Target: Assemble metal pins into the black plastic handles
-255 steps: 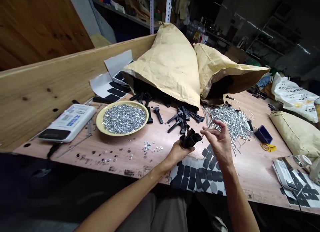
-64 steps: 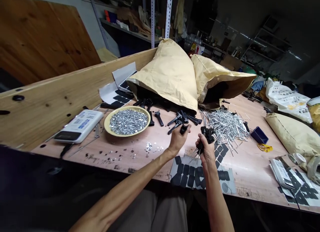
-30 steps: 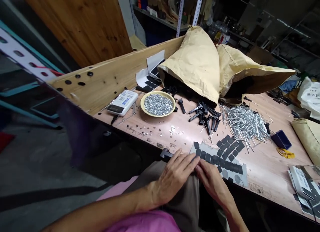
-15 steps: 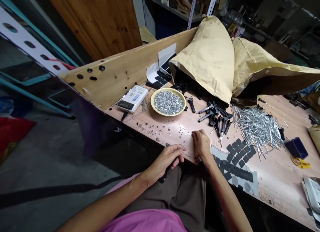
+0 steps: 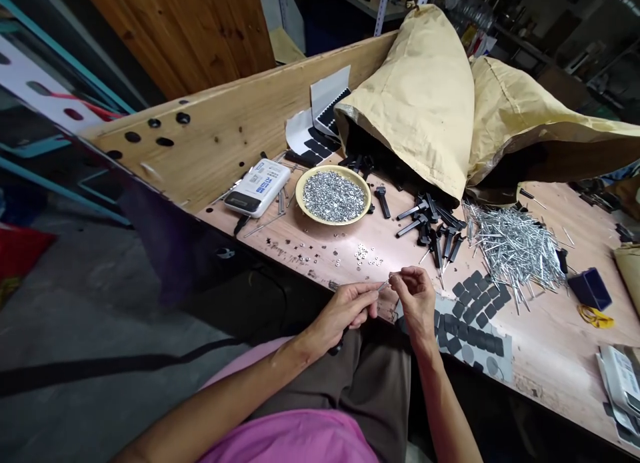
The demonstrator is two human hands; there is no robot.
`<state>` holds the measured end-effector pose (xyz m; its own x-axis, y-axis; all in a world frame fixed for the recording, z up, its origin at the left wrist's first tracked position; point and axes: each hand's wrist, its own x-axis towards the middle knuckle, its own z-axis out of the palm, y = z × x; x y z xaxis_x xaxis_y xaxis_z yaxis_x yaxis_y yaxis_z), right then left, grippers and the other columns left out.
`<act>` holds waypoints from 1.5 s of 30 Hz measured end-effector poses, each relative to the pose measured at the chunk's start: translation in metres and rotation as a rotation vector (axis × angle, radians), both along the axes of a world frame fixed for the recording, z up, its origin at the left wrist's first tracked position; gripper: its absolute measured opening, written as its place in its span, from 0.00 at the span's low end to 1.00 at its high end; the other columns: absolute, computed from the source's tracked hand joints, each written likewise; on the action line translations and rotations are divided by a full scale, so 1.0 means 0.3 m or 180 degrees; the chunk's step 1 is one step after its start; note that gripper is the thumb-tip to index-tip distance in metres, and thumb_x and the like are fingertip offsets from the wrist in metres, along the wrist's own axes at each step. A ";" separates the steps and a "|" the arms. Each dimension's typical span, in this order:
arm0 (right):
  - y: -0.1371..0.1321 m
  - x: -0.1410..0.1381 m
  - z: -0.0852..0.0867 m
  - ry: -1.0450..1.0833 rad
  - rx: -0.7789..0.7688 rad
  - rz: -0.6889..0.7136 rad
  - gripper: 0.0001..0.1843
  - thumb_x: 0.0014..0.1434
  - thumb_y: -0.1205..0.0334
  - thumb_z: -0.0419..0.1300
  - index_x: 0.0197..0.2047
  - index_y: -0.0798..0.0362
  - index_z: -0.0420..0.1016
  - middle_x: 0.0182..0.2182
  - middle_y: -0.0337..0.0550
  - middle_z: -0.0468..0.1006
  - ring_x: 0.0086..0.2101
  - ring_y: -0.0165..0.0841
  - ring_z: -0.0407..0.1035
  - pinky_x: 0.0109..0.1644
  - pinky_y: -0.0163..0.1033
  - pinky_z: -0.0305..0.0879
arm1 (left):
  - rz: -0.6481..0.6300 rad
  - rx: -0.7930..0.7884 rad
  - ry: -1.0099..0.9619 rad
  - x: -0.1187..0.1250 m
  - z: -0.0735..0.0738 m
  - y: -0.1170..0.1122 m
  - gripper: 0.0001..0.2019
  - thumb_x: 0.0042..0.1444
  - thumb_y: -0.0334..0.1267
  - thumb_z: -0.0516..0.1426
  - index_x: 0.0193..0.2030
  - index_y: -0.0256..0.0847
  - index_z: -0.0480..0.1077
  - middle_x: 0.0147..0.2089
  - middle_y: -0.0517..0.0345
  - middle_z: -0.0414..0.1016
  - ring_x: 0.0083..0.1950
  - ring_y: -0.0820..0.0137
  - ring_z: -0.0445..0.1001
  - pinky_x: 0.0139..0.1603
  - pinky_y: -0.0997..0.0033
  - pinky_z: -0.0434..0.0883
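Metal rod [image 5: 383, 286] in curled left hand [image 5: 346, 308], right hand [image 5: 416, 298] pinched at tip

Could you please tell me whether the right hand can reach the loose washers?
Probably yes: the loose washers lie on the table near the right hand, with nothing standing between.

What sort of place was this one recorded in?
Most likely a small workshop with a hand-assembly bench: a yellow bowl full of small metal rings, a loose heap of thin metal rods, and black parts scattered on a stained worktable.
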<state>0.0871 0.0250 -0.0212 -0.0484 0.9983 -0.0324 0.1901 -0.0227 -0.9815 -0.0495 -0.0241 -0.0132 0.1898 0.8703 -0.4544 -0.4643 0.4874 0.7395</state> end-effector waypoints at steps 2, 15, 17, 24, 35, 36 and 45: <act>-0.024 0.003 0.012 0.0186 -0.0048 -0.0087 0.16 0.47 0.55 0.65 0.35 0.51 0.64 0.29 0.40 0.77 0.30 0.32 0.73 0.37 0.39 0.70 | -0.0032 0.0071 -0.0013 0.012 0.009 -0.003 0.27 0.44 0.48 0.60 0.49 0.33 0.73 0.19 0.67 0.64 0.14 0.86 0.48 0.15 0.78 0.41; -0.103 0.059 0.006 -0.0681 0.1402 -0.0166 0.03 0.56 0.61 0.59 0.35 0.50 0.70 0.31 0.43 0.79 0.34 0.35 0.75 0.40 0.44 0.73 | -0.0354 0.0098 -0.0093 0.038 0.040 -0.024 0.29 0.46 0.47 0.61 0.53 0.34 0.70 0.19 0.68 0.62 0.14 0.86 0.46 0.16 0.79 0.40; -0.110 0.072 0.003 -0.1070 0.1897 0.0091 0.04 0.58 0.62 0.56 0.34 0.49 0.72 0.32 0.44 0.80 0.36 0.37 0.75 0.43 0.46 0.73 | -0.0448 0.0053 -0.0127 0.037 0.043 -0.025 0.28 0.47 0.48 0.60 0.54 0.35 0.70 0.18 0.68 0.61 0.14 0.86 0.46 0.16 0.80 0.39; -0.087 0.115 0.059 -0.0974 0.1326 0.0347 0.07 0.58 0.59 0.59 0.38 0.49 0.77 0.32 0.44 0.79 0.34 0.34 0.74 0.38 0.41 0.72 | -0.0810 -0.0065 -0.0359 0.008 0.066 -0.014 0.28 0.46 0.44 0.61 0.54 0.38 0.69 0.17 0.71 0.59 0.14 0.87 0.43 0.16 0.81 0.38; -0.040 0.172 0.140 -0.0890 0.0727 0.1436 0.15 0.55 0.47 0.60 0.29 0.49 0.79 0.26 0.42 0.78 0.29 0.34 0.71 0.34 0.39 0.68 | -0.1455 0.0341 0.0145 -0.027 0.074 -0.003 0.24 0.46 0.47 0.60 0.48 0.35 0.74 0.17 0.69 0.57 0.15 0.84 0.45 0.16 0.79 0.40; -0.043 0.173 0.141 -0.0963 0.0725 0.1423 0.15 0.55 0.47 0.60 0.29 0.49 0.79 0.26 0.42 0.78 0.29 0.33 0.71 0.34 0.39 0.68 | -0.1379 0.0465 0.0272 -0.024 0.073 -0.004 0.23 0.47 0.47 0.60 0.48 0.34 0.75 0.16 0.69 0.57 0.16 0.83 0.46 0.16 0.79 0.41; -0.085 0.162 0.129 -0.1683 0.1137 0.1213 0.16 0.62 0.51 0.51 0.30 0.49 0.73 0.27 0.43 0.75 0.29 0.33 0.69 0.34 0.37 0.66 | -0.0863 0.1375 0.1231 0.012 0.044 -0.011 0.17 0.51 0.40 0.55 0.44 0.35 0.77 0.19 0.63 0.64 0.22 0.77 0.54 0.22 0.78 0.55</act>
<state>0.1358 -0.0004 0.0176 -0.4615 0.8695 0.1759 0.5700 0.4426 -0.6922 -0.0458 -0.0276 -0.0001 0.3217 0.9344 -0.1530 -0.0267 0.1705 0.9850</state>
